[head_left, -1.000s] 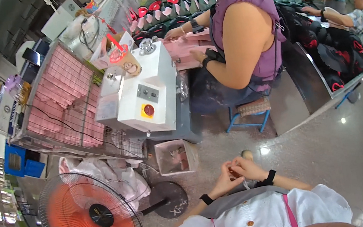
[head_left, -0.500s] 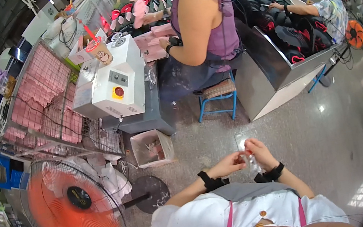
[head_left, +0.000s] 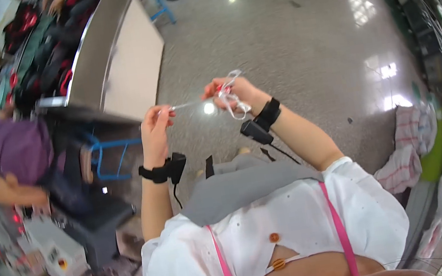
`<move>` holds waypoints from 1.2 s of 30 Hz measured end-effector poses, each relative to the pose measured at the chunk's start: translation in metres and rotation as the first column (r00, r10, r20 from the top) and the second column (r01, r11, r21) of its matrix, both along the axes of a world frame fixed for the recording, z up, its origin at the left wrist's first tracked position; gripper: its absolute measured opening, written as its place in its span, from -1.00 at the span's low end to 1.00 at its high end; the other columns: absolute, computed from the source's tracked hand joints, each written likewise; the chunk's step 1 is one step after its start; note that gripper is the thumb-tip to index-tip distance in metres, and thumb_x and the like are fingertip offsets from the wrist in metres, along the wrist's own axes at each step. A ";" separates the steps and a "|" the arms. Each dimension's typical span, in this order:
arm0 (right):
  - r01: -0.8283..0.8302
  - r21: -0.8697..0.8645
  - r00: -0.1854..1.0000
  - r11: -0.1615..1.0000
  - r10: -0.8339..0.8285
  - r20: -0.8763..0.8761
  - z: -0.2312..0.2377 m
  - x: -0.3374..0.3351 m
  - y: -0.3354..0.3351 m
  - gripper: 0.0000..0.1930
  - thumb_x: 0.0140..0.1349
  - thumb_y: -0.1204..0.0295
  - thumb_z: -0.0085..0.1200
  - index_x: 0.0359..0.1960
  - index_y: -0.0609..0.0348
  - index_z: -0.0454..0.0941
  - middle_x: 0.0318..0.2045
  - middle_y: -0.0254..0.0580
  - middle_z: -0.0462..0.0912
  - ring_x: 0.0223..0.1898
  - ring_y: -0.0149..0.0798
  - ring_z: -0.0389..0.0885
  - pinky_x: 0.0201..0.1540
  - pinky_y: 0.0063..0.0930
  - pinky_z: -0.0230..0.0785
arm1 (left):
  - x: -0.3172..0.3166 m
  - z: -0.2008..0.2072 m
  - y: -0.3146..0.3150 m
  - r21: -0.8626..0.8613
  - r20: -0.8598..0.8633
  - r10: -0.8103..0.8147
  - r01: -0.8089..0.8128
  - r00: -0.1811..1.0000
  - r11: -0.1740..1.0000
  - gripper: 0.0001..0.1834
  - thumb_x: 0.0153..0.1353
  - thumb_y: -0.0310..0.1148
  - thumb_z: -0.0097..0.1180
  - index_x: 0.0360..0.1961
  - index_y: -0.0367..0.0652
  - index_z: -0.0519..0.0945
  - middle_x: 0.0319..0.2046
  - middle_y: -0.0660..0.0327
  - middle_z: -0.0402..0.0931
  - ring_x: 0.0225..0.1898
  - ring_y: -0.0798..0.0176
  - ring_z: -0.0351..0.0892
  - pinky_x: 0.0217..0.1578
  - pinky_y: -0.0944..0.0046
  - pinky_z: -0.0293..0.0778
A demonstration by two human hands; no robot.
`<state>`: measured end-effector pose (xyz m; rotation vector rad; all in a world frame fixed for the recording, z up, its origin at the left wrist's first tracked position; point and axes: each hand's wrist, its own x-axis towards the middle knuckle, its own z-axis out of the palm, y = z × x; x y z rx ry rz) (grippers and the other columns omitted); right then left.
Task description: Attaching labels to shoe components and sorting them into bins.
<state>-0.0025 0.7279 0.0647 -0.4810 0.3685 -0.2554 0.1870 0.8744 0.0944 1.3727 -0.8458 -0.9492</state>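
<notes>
In front of my body, my hands are raised apart over the floor. Closed in a pinch, my left hand grips the end of a thin, pale strand that stretches across toward the right hand. My right hand is closed around a bunched white cord, its loops hanging out over the fingers. A small red bit shows by those fingers; its kind is unclear. Whether strand and cord are one piece, I cannot tell.
To the left stands a metal-edged bin heaped with dark and red pieces. Beside it a person in purple sits near a blue stool. A white machine is lower left. Checked cloth lies at right.
My view has turned to the right, so the bin and the person now lie to the left. My hands, together before, have moved apart, with a strand drawn between them and white loops showing.
</notes>
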 end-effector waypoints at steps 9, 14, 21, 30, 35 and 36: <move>-0.012 -0.398 0.977 0.917 -0.075 -0.201 -0.025 -0.030 -0.104 -0.64 0.32 0.20 -0.21 -0.19 0.30 0.45 -0.45 -0.28 0.50 -0.49 -0.48 0.43 -0.45 -0.63 0.32 | -0.039 -0.009 -0.163 -0.129 -0.519 -0.212 0.169 0.828 0.977 -0.85 0.32 -0.32 -0.20 -0.22 -0.15 0.35 -0.14 0.04 0.47 -0.11 0.14 0.51 -0.15 0.19 0.47; -0.086 -0.690 0.921 0.719 -0.207 -0.331 -0.062 0.005 -0.197 -0.76 0.25 0.37 -0.08 -0.16 0.23 0.51 -0.33 -0.34 0.56 -0.33 -0.51 0.43 -0.28 -0.58 0.32 | -0.042 -0.035 -0.270 -0.237 -0.566 -0.385 0.303 0.729 0.923 -0.83 0.27 -0.30 -0.10 -0.31 -0.19 0.42 -0.32 0.10 0.53 -0.23 0.25 0.52 -0.19 0.22 0.47; 0.203 -0.207 0.894 0.957 -0.267 -0.361 -0.095 0.038 -0.397 -0.69 0.32 0.16 -0.30 -0.38 0.06 0.43 -0.59 -0.40 0.46 -0.60 -0.47 0.44 -0.63 -0.61 0.28 | 0.013 -0.045 -0.454 -0.210 0.354 -0.413 0.502 0.839 0.839 -0.86 0.17 -0.34 0.01 -0.27 -0.13 0.52 -0.07 0.14 0.39 0.03 0.19 0.33 0.00 0.21 0.28; 0.476 -0.149 0.814 0.867 -0.499 -0.299 -0.058 0.040 -0.657 -0.86 0.15 0.61 -0.18 -0.51 0.07 0.32 -0.57 -0.35 0.41 -0.52 -0.39 0.43 -0.50 -0.50 0.35 | -0.012 -0.055 -0.717 -0.169 0.725 -0.367 0.667 0.583 0.725 -0.87 -0.04 -0.36 0.16 -0.47 -0.17 0.54 0.01 0.02 0.21 0.14 -0.09 0.07 0.10 0.00 0.16; 0.401 -0.240 0.882 0.884 -0.443 -0.160 -0.083 0.011 -0.838 -0.81 0.03 0.70 -0.19 -0.49 0.03 0.23 -0.59 -0.30 0.32 -0.63 -0.43 0.29 -0.64 -0.52 0.19 | 0.008 -0.044 -0.885 -0.108 0.617 -0.458 0.645 0.640 0.756 -0.90 -0.02 -0.42 0.14 -0.48 -0.15 0.48 -0.04 0.06 0.27 0.06 -0.01 0.18 0.02 0.12 0.20; 0.368 -0.310 0.884 0.876 -0.433 -0.174 -0.085 0.013 -0.875 -0.78 -0.06 0.71 -0.22 -0.52 0.01 0.21 -0.61 -0.34 0.29 -0.68 -0.48 0.22 -0.71 -0.56 0.04 | 0.019 -0.035 -0.916 -0.079 0.622 -0.490 0.672 0.610 0.736 -0.90 -0.02 -0.42 0.14 -0.48 -0.15 0.48 -0.04 0.06 0.27 0.06 -0.01 0.18 0.02 0.12 0.20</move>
